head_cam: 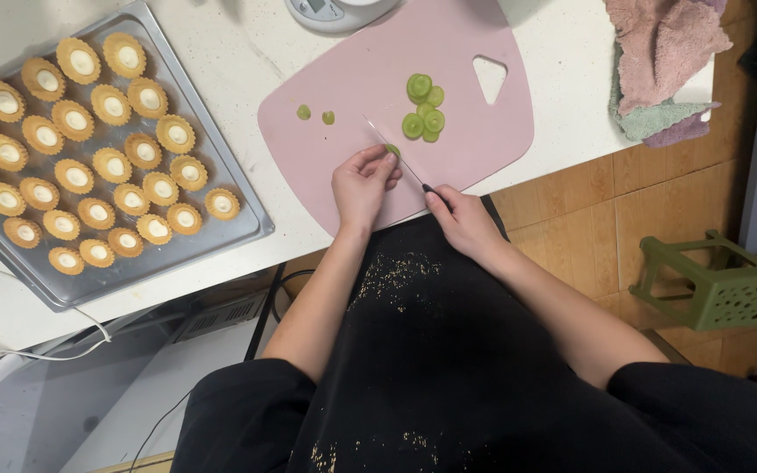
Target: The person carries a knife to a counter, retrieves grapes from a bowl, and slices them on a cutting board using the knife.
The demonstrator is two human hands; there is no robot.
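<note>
My left hand (363,184) pinches a small green fruit piece (393,150) against the pink cutting board (352,96). My right hand (462,221) grips a knife (394,153) by its dark handle, and the thin blade lies across the green piece at my left fingertips. A small pile of green round slices (423,108) sits further back on the board. Two tiny green bits (315,114) lie to the left of the pile.
A metal baking tray (240,197) on the left holds several small tart shells with white filling. A kitchen scale (335,12) stands behind the board. Pink and green cloths (663,61) lie at the counter's right end. A green stool (711,280) stands on the tiled floor.
</note>
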